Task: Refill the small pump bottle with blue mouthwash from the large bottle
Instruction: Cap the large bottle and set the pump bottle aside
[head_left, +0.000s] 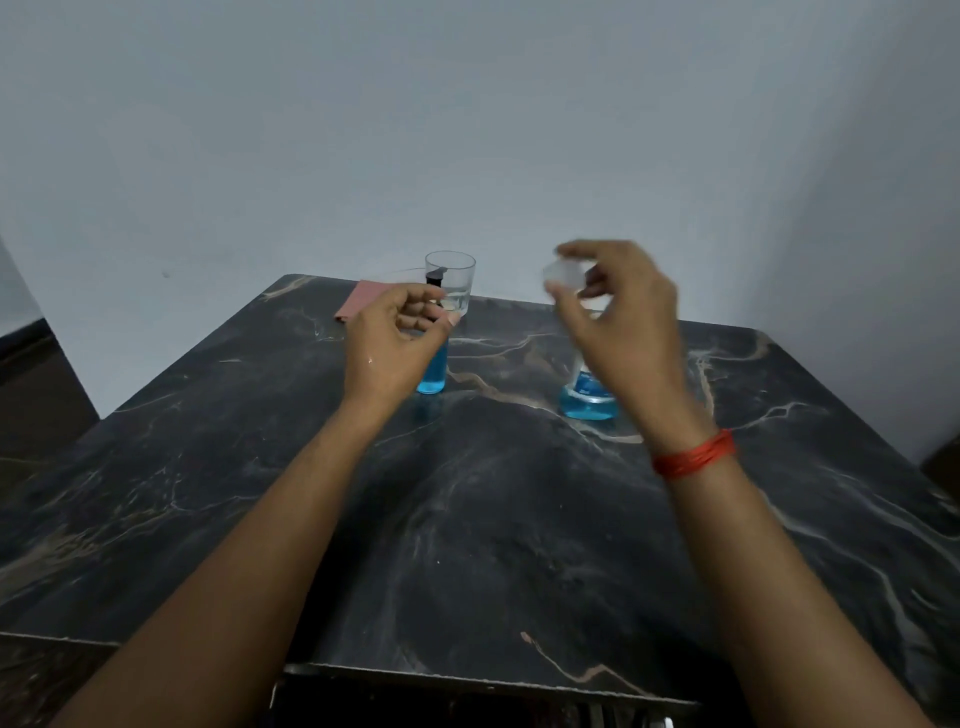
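Both bottles stand upright on the dark marble bench (493, 519), well apart from each other. The small pump bottle (434, 371) sits left of centre, its black pump head on and blue liquid showing in the lower part; our left hand (395, 343) is in front of it, fingers loosely curled and apart, holding nothing that we can see. The large bottle (587, 397) stands to the right, mostly hidden behind our right hand (618, 322), with blue liquid in its base. The right hand pinches a small clear cap (563, 275) between thumb and fingertips, raised above the large bottle; the cap is blurred, so its exact seating is not readable. A clear glass (451, 280) stands just behind the pump bottle, and a pink cloth (358, 301) lies at the far left edge.

Judgement: we are at the capping or uncapping of the large bottle. To do this well, lower the cap square to the neck, steady the bottle body with the free left hand, and turn without tilting. Keep the pump bottle clear of the elbow; the base looks narrow and would tip easily.
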